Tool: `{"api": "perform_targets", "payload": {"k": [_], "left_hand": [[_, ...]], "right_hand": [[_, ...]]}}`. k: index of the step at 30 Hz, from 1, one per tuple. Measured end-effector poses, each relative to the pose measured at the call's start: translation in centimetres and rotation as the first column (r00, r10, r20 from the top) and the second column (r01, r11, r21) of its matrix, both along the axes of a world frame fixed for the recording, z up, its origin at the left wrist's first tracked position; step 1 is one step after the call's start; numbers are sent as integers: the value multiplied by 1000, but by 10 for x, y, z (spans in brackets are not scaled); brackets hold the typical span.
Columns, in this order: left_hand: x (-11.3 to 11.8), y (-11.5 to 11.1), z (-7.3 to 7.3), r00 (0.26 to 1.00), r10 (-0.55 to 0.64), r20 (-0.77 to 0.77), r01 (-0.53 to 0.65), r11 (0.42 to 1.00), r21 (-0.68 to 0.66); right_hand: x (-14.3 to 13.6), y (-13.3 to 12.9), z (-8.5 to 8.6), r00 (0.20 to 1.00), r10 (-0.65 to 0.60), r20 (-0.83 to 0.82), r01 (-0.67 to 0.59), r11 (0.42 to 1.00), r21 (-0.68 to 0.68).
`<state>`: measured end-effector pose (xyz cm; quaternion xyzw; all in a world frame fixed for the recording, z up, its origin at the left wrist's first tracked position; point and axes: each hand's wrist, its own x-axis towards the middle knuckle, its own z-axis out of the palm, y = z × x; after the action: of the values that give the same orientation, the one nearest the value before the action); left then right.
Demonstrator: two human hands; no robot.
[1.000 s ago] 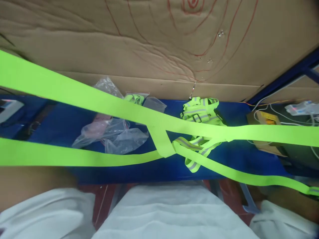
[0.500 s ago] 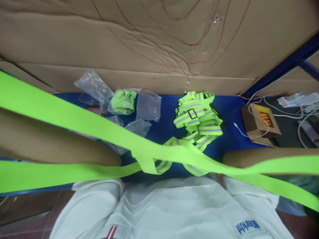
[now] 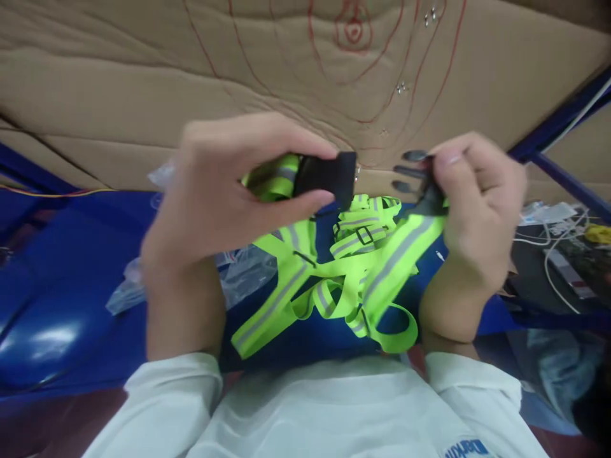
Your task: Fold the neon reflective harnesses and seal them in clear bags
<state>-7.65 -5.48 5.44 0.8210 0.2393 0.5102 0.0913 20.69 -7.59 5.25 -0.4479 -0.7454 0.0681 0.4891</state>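
A white shirt [image 3: 334,410] with short, loose sleeves [image 3: 165,397] and blue lettering [image 3: 468,448] in front, hands [image 3: 214,181] bare.

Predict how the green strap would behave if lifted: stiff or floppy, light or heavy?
Likely floppy: the strap bends and curls into loops. Probably light, since it looks thin and flat. The black socket in the left grip seems stiffer, with its straight edges.

The left hand [image 3: 205,184] is blurred, and its forearm [image 3: 184,308] hides part of the bags [image 3: 251,273]. The right hand [image 3: 480,197] covers the base of the clip [image 3: 431,196]. The bottom edge crops the shirt's lettering [image 3: 465,449]; a dark shape [image 3: 594,397] at the right edge seems too dim to name.
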Motion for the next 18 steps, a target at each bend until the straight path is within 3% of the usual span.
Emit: {"api": "perform_targets", "payload": {"k": [2, 3, 8, 18], "left_hand": [[11, -7, -2, 986, 49, -159, -28, 991, 134], [14, -10, -3, 986, 64, -153, -44, 990, 133], [16, -19, -9, 990, 116, -81, -119, 992, -34], [22, -14, -10, 991, 65, 113, -25, 944, -330]], "right_hand": [[-13, -4, -2, 1000, 8, -16, -8, 999, 49], [-19, -6, -4, 999, 23, -27, -22, 998, 54], [-27, -13, -6, 998, 35, -52, -34, 999, 18], [-24, -3, -12, 998, 55, -27, -56, 998, -28]]}}
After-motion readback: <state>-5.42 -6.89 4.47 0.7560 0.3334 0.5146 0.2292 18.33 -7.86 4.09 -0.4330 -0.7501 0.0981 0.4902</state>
